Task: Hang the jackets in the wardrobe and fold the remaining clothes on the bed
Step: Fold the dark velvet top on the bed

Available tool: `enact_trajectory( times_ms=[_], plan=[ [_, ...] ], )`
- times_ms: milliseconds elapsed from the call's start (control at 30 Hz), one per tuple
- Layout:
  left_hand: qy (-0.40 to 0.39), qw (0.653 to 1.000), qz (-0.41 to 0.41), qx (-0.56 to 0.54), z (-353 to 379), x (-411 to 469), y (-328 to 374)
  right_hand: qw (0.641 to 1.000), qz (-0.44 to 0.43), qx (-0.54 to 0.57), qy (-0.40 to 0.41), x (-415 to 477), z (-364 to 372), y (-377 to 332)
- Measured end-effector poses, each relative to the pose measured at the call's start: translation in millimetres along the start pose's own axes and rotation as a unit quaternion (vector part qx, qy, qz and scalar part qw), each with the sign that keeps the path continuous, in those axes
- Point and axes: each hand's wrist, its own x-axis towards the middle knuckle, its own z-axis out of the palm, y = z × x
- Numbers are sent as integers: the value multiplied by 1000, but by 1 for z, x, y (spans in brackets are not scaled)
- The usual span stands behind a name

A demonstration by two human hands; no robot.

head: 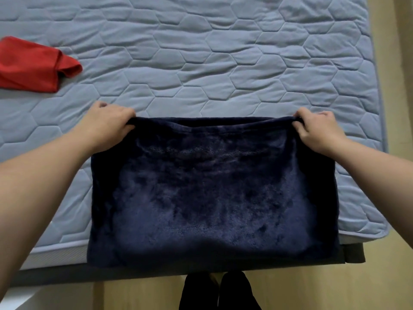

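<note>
A dark navy fleece garment (212,191) lies flat as a wide rectangle at the near edge of the bed, its lower part hanging slightly over the edge. My left hand (107,126) grips its far left corner, fingers curled over the folded top edge. My right hand (317,128) pinches the far right corner the same way. The top edge is stretched straight between both hands. A red garment (33,66) lies folded at the far left of the bed.
The bed is covered by a light blue quilted mattress pad (223,63) with a hexagon pattern. Its right edge (380,108) meets a light wooden floor (397,153). My dark-clad feet (219,291) stand on the floor below the bed's near edge.
</note>
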Motion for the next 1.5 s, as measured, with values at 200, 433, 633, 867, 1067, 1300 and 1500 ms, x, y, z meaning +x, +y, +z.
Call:
enact_trajectory(
  times_ms=[200,433,633,867,1067,1300,1500],
  plan=[
    [83,975,-207,-10,17,3,11,987,154,-26,46,8,16,-10],
    [99,951,-181,-230,14,-67,136,991,67,113,31,-69,8,-102],
    [47,986,-50,-150,48,-143,216,988,-146,56,-8,-178,42,-165],
    [36,994,-68,-76,124,-113,207,990,-134,-46,-14,-157,125,-152],
    [31,990,-122,-64,130,-149,154,995,-75,-56,-23,-169,116,-114],
    [-64,921,-358,-142,94,-189,144,969,136,-81,-192,-177,68,-93],
    [129,812,-454,-344,27,-201,191,983,58,-76,-155,-106,-11,-129]
  ],
)
